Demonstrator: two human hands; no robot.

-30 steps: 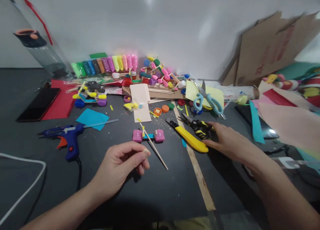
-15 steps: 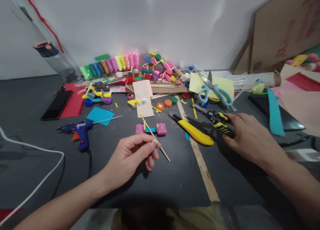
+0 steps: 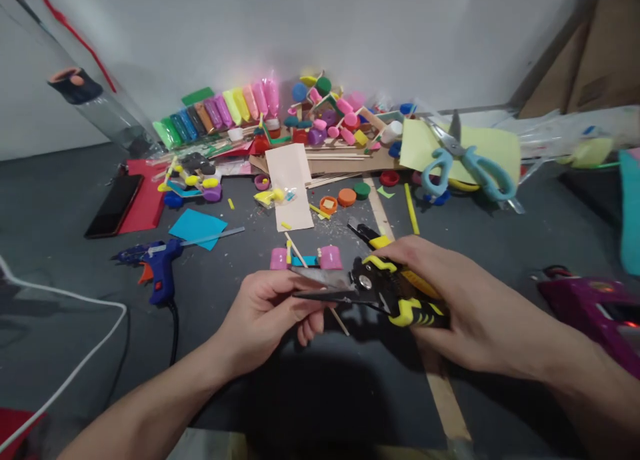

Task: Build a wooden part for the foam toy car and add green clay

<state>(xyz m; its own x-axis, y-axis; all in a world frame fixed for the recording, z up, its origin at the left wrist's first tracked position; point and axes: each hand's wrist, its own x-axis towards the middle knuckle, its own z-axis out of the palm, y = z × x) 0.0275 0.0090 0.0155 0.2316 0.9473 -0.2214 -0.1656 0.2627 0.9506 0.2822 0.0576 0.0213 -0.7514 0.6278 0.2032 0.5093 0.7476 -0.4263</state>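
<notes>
My right hand [image 3: 460, 307] is wrapped round the black-and-yellow handles of wire-stripper pliers [image 3: 365, 283]. Their jaws are apart and point left across the fingertips of my left hand [image 3: 275, 307]. That hand is closed in a pinch; a small pale piece showed there earlier, and the jaws now cover most of it. A thin wooden stick [image 3: 296, 250] passes behind the jaws, its lower end showing under them. Just beyond lies a small blue piece [image 3: 305, 261] with pink wheel-like ends [image 3: 330, 257]. A yellow utility knife [image 3: 381, 242] is partly hidden behind the pliers and right hand.
A blue glue gun [image 3: 163, 267] lies at left with its cord, near a phone [image 3: 115, 205] and a white cable [image 3: 75, 293]. Scissors [image 3: 457, 150] rest on yellow paper at back right. Clay packs [image 3: 220, 113] line the wall. A purple device [image 3: 590, 307] sits at far right.
My right hand has lifted the pliers from the right side and brought them left to my left fingertips, with the jaws spread. The left hand stays pinched in nearly the same place.
</notes>
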